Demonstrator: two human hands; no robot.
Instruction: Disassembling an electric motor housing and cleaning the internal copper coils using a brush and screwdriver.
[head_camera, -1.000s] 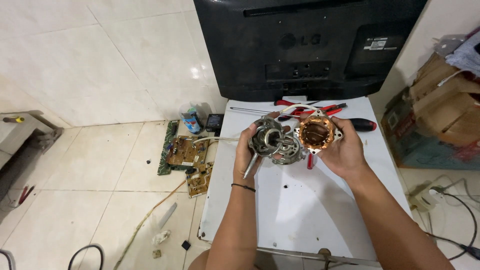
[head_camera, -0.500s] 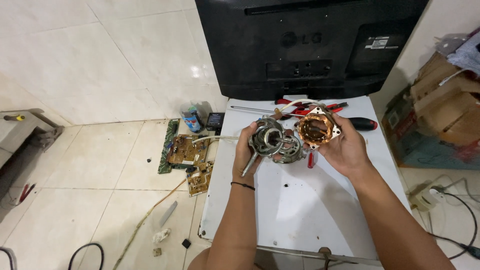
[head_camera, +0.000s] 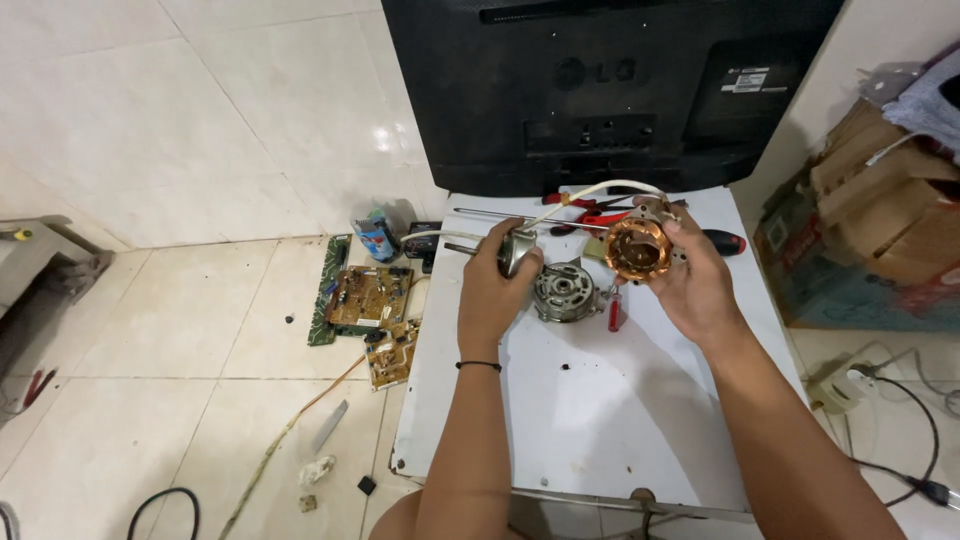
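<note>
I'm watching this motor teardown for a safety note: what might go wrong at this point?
The right hand holds the copper-wound stator in the air above the white table; a slip might dent the windings. The white cable arcs from it towards the metal cover in the left hand, so pulling the hands apart may strain it. The red screwdriver lies close beside the grey motor housing and could be knocked off.

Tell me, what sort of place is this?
Probably a small home electronics repair spot. Loose circuit boards lie on the tiled floor, pliers and a screwdriver sit on the white table, and the right hand holds a copper-wound motor part.
</note>
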